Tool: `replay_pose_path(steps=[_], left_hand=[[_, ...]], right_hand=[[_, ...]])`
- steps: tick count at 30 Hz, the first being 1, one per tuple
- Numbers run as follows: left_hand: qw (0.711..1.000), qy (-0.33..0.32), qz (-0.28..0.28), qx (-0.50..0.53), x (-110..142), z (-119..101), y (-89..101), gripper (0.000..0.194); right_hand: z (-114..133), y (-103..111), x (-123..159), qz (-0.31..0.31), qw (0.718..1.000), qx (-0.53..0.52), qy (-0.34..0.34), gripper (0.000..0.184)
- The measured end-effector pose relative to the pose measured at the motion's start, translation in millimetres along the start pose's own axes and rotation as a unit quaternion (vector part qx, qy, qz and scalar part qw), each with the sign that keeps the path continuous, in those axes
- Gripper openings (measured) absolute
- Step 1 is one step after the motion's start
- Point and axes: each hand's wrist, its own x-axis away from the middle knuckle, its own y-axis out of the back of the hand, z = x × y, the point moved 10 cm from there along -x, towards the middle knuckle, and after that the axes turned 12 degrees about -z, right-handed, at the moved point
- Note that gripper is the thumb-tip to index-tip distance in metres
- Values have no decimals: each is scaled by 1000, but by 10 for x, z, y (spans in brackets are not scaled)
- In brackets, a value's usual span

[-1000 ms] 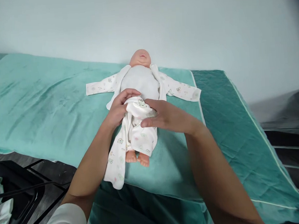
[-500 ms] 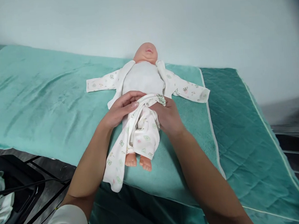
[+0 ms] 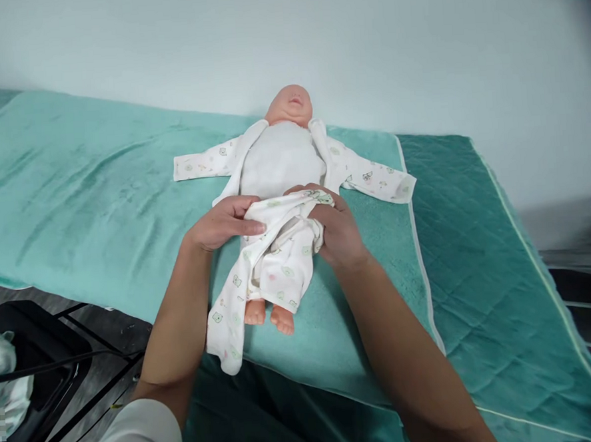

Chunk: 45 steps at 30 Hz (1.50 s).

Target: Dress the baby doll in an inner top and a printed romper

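Note:
A baby doll (image 3: 284, 158) lies on its back on a teal towel (image 3: 98, 199), head toward the wall. It wears an open white printed romper (image 3: 278, 262), sleeves spread out to both sides. My left hand (image 3: 223, 224) pinches the romper's fabric at the doll's left hip. My right hand (image 3: 339, 228) is closed on the bunched romper edge at the doll's waist on the other side. The doll's bare feet (image 3: 268, 314) stick out below the cloth.
The towel covers a darker quilted teal pad (image 3: 482, 249) on a table against a pale wall. A black stand or chair (image 3: 39, 377) with a bit of white cloth (image 3: 2, 385) stands at the lower left, beside the table edge.
Both hands have pulled the romper's edge up across the doll's waist and shifted their grip; my right hand turned from lying flat over the cloth to gripping it from the side.

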Motion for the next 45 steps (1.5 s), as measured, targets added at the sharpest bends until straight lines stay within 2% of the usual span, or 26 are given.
replay_pose_path(steps=[2,5,8,10,12,14,17,20,22,25,29,32,36,39,42,45], left_hand=[[998,-27,-55,32,-23,-12,59,41],[986,-64,-136,65,-35,-36,114,45],[979,-82,-172,69,-31,-63,98,45],[977,-91,-184,59,-30,-85,87,43],[975,-103,-195,40,-31,-103,90,42],[970,-118,-210,21,-30,-121,105,42],[966,-130,-222,18,-16,-148,112,41],[981,-97,-167,28,-17,-133,-7,40],[987,-71,-141,19,-8,-118,-70,40],[977,-84,-196,-12,24,-152,14,38],[938,-159,-295,-88,101,-218,137,36],[925,-183,-317,-106,124,-197,157,36],[926,-171,-322,-95,109,-167,192,39],[941,-159,-294,-54,79,-179,163,40],[956,-139,-258,0,66,-185,116,39],[971,-114,-209,4,62,-195,34,37]], right_hand=[[-18,-16,12,16,1000,8,-16,8],[-18,-102,46,63,995,76,-34,18],[13,-311,133,144,973,180,-27,30],[-10,-421,196,173,948,264,-29,33],[-22,-442,215,150,930,336,-26,35],[-12,-421,212,112,924,364,-17,35],[-45,-366,200,94,942,320,-31,29],[-66,-267,156,80,972,213,-60,22],[-47,-242,141,87,979,173,-62,23],[-55,-289,187,125,966,218,-64,28],[-17,-379,262,130,953,270,-54,34],[-17,-418,299,114,947,296,-58,38],[-60,-373,297,94,932,344,-62,34],[-94,-327,253,87,958,264,-68,26],[-97,-180,138,18,991,117,-64,24],[-106,-34,44,-55,997,18,-47,26]])
